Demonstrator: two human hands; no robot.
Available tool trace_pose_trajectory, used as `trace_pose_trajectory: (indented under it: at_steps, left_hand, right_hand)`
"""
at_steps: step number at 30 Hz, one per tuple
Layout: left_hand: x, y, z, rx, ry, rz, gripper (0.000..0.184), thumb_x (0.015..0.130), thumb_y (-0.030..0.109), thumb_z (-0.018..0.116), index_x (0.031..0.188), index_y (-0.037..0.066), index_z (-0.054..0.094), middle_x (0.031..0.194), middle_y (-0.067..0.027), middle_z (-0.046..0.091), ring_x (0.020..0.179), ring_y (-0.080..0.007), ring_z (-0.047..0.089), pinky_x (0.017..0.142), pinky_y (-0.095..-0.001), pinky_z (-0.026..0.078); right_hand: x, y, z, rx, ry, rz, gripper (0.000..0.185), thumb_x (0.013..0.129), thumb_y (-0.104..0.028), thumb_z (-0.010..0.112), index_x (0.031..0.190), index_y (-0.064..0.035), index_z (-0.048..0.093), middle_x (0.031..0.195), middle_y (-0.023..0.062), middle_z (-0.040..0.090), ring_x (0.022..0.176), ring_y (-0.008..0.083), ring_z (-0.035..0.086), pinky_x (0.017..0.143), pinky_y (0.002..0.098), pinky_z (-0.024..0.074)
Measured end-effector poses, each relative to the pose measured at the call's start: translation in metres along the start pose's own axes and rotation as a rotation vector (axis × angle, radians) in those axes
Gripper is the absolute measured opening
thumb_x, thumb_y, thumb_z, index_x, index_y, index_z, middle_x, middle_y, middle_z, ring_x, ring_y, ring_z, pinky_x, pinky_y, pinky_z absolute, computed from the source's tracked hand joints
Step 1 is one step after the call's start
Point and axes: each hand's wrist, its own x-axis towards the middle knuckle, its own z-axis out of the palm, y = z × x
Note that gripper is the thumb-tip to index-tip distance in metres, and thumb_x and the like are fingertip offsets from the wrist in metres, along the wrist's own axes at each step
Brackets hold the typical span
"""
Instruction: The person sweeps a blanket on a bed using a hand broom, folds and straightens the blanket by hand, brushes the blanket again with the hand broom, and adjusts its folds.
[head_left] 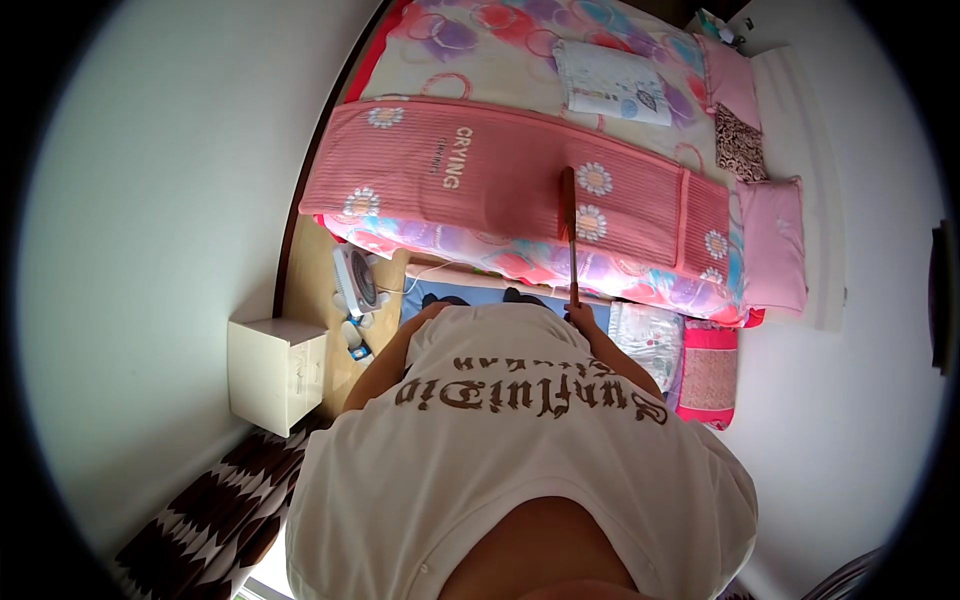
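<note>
My right hand is closed around the lower end of the handle of a long brown bed brush. The brush head lies over the pink ribbed cover, close to its daisy prints. At the hem of my white shirt, my left hand is mostly hidden, and its fingers cannot be made out. Under the cover spreads a bed sheet with colourful circles. A folded white cloth lies farther back on the bed.
Pink pillows lie at the right end of the bed. Left of me are a box fan and a white cabinet. A blue mat lies on the floor, and a red-and-pink bundle sits at right.
</note>
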Motion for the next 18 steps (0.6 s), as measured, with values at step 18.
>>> trace_pose_trajectory:
  at_steps: [18]
  left_hand:
    - [0.017, 0.067, 0.055, -0.005, 0.196, 0.116, 0.023, 0.089, 0.020, 0.060, 0.105, 0.008, 0.073, 0.106, -0.0150, 0.071, 0.101, -0.0310, 0.067, 0.087, -0.0388, 0.052]
  right_hand:
    - [0.008, 0.068, -0.042, -0.038, 0.235, -0.214, 0.039, 0.084, -0.024, 0.077, 0.106, 0.0038, 0.062, 0.073, 0.0131, 0.069, 0.058, 0.0209, 0.066, 0.054, 0.0349, 0.0522]
